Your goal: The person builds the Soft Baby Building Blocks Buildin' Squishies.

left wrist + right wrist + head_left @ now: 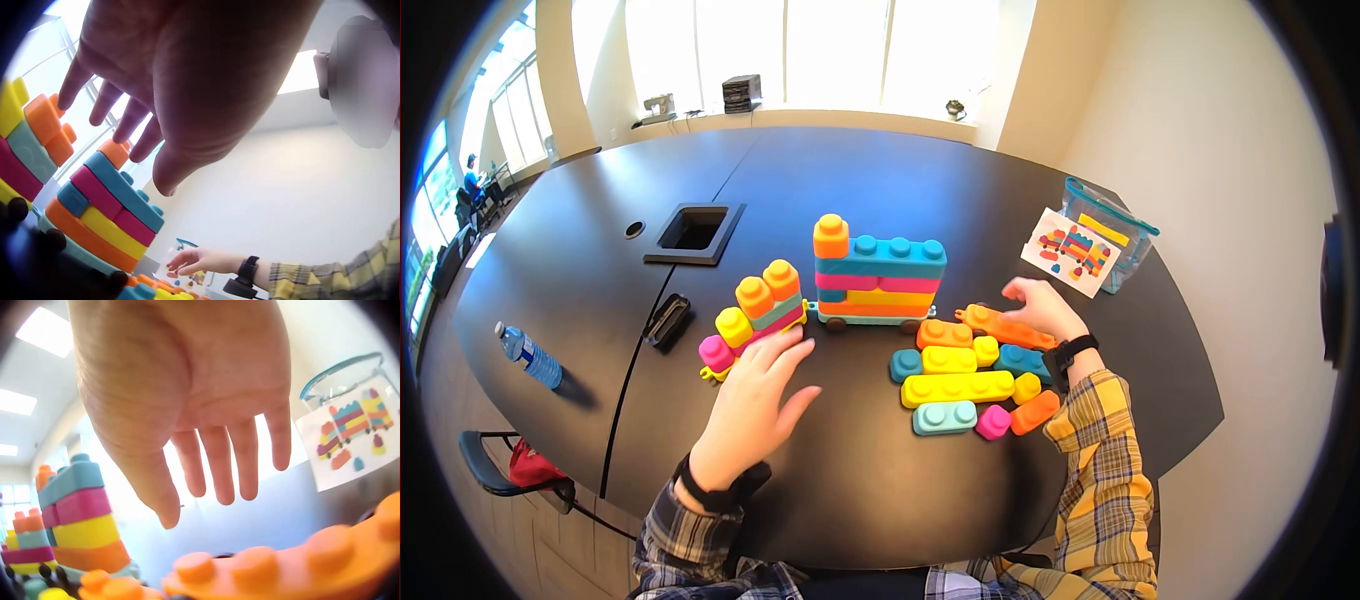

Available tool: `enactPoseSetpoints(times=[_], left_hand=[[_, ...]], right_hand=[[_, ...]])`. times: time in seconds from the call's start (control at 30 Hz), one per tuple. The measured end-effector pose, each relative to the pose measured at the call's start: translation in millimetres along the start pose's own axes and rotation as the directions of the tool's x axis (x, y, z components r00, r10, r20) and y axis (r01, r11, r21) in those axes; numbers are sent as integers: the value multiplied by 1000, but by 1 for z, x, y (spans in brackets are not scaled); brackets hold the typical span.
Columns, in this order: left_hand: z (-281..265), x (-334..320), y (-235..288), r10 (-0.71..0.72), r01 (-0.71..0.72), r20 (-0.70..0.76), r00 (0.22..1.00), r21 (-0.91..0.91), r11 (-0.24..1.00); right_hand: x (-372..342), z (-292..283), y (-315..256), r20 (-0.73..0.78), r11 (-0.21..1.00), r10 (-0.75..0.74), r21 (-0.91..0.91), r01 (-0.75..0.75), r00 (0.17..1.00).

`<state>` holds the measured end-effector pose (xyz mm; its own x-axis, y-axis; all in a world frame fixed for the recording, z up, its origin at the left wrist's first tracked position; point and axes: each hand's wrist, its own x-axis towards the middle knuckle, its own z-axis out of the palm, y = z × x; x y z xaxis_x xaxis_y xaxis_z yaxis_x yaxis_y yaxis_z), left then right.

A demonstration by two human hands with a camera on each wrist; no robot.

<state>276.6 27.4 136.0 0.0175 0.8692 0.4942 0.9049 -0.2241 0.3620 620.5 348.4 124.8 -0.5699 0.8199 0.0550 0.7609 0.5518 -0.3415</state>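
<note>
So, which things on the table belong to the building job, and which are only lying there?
Likely for the job:
tall block car
stepped block car
loose blocks
picture card showing similar cars

Likely only lying there:
water bottle
small black object
clear bag, less certainly

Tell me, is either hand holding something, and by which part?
Nothing is held: in the wrist views, the left hand and right hand are both empty.

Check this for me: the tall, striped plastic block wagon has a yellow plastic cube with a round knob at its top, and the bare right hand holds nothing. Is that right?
Almost! The plastic cube at the top of the striped wagon is orange, not yellow; the head view shows it. The bare right hand does hold nothing.
</note>
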Motion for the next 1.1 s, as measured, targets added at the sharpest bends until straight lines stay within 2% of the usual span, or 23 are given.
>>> enactPoseSetpoints(times=[0.07,0.13,0.27,0.33,0.43,0.47,0.53,0.57,0.63,0.67,0.73,0.77,0.83,0.87,0.93,1.03,1.1], left_hand=[[-8,-14,11,-81,82,16,997,-115,990],[-9,-25,20,-75,75,1,997,-110,991],[-8,-39,34,-88,84,-21,996,-141,986],[-7,-42,35,-98,93,-21,995,-167,982],[-4,-45,33,-101,94,-33,994,-179,979],[-4,-47,32,-109,102,-31,994,-178,979],[-3,-49,30,-121,115,-23,992,-177,978],[-2,-50,27,-120,116,-16,993,-170,979],[-2,-51,25,-115,113,-1,993,-169,979],[-2,-51,24,-129,127,2,992,-178,976],[0,-49,25,-138,137,10,990,-194,971],[0,-48,27,-141,143,22,990,-217,966],[1,-47,28,-149,152,33,988,-243,958],[1,-47,28,-144,154,57,988,-271,950],[2,-49,28,-136,156,87,987,-297,942],[2,-51,27,-133,166,132,982,-289,943],[1,-53,29,-94,140,204,974,-228,963]], right_hand=[[-11,0,12,36,997,49,-64,-46,998],[-13,3,21,105,993,119,-22,-117,987],[-14,4,21,156,991,117,46,-126,981],[-14,4,15,227,979,171,73,-192,959],[-15,8,14,229,964,216,102,-244,949],[-13,8,20,228,965,215,102,-243,950],[-11,5,34,69,998,46,35,-49,997],[-21,-14,9,61,970,197,136,-203,979],[-33,-34,-11,-6,932,233,287,-221,972],[-39,-37,-17,-151,977,46,212,-13,987],[-63,-43,-49,-231,941,-161,256,219,960],[-79,-48,-74,-143,884,-150,423,197,978],[-103,-35,-105,-135,830,-389,377,410,911],[-114,-24,-119,-63,851,-442,288,440,895],[-133,7,-141,-67,786,-585,199,585,808],[-146,41,-162,197,824,-567,163,543,800],[-149,64,-160,179,812,-583,153,563,793]])
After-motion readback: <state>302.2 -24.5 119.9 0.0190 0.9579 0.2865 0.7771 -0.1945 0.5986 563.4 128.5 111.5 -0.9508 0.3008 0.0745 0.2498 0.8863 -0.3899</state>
